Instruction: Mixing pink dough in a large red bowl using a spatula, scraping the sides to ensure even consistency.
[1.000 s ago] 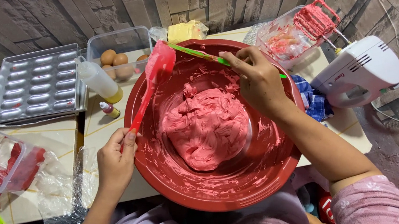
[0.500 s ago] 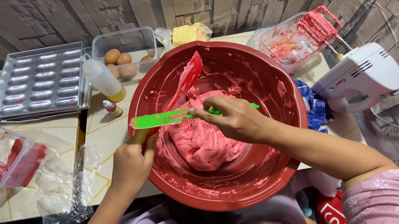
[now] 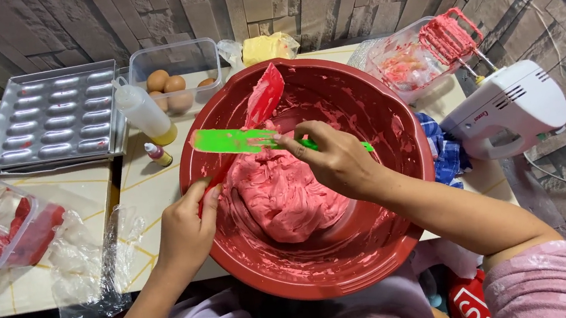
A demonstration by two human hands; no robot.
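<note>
The right hand (image 3: 338, 162) has its fingers (image 3: 295, 139) pinched around the thin handle of a green spatula (image 3: 226, 142), whose flat blade lies level above the near-left part of the bowl, almost clean. The left hand (image 3: 187, 230) closes its fingers (image 3: 202, 195) on the handle of a red spatula (image 3: 262, 97); that blade stands tilted upward near the far rim, smeared with pink. Both tools cross just above the pink dough (image 3: 284, 192), which sits as one thick, soft, folded lump in the middle of the big red bowl (image 3: 354, 259). The colour looks even through the mass, so the mixing seems largely done; streaks still cling to the bowl's glossy walls and to the red blade, left to scrape. On the desk (image 3: 148, 187) beyond, a shiny metal mould tray (image 3: 51, 116) with oval hollows lies unfilled, beside a clear box of eggs (image 3: 173, 75), a squeeze bottle (image 3: 144, 113), and a white hand mixer (image 3: 509, 107) with pink-coated beaters.
</note>
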